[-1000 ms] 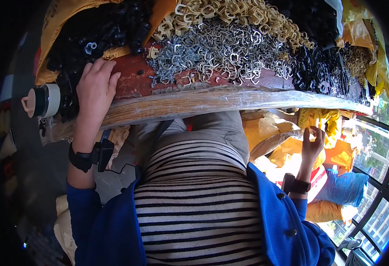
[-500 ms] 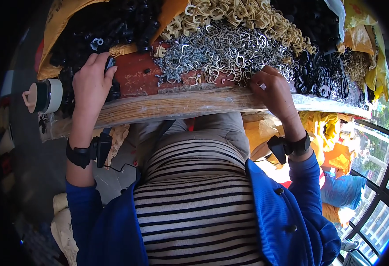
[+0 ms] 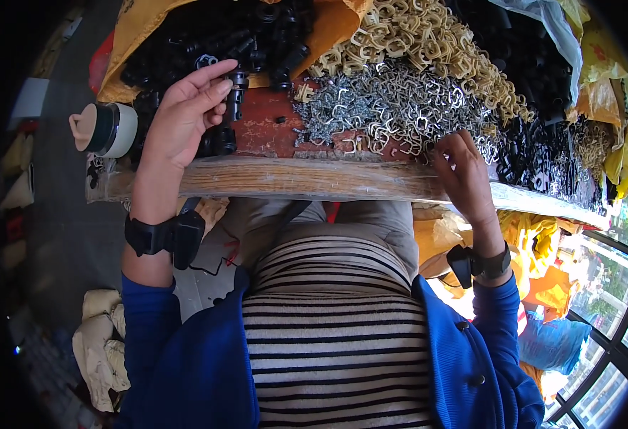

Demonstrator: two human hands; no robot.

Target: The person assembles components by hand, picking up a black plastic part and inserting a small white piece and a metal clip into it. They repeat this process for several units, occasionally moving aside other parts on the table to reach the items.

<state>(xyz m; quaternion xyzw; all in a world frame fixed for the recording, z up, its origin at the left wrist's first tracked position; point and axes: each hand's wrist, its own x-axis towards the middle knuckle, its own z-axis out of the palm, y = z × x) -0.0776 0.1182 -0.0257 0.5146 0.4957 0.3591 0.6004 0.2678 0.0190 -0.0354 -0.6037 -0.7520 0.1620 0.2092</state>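
Note:
My left hand (image 3: 185, 118) is closed, pinching a black cylindrical plastic fitting (image 3: 237, 93) upright between thumb and fingertips above the red tabletop (image 3: 260, 125). Behind it lies a heap of similar black parts (image 3: 206, 39) on an orange bag. At the near edge of a pile of small silver metal clips (image 3: 399, 104), my right hand (image 3: 466, 175) has its fingers curled together. Whatever is in those fingertips is hidden. Beige plastic clips (image 3: 407, 36) are heaped beyond the silver ones.
A wooden edge strip (image 3: 292, 177) runs along the table's front. A lidded cup (image 3: 114, 130) stands at the left corner. Black clips (image 3: 535, 154) and a yellow bag (image 3: 617, 129) lie to the right. Orange and blue bags (image 3: 553, 343) sit below the table at right.
My left hand has risen from among the black parts and turned, bringing the black fitting upright into view. My right hand stays by the silver clips. The whole view has shifted slightly.

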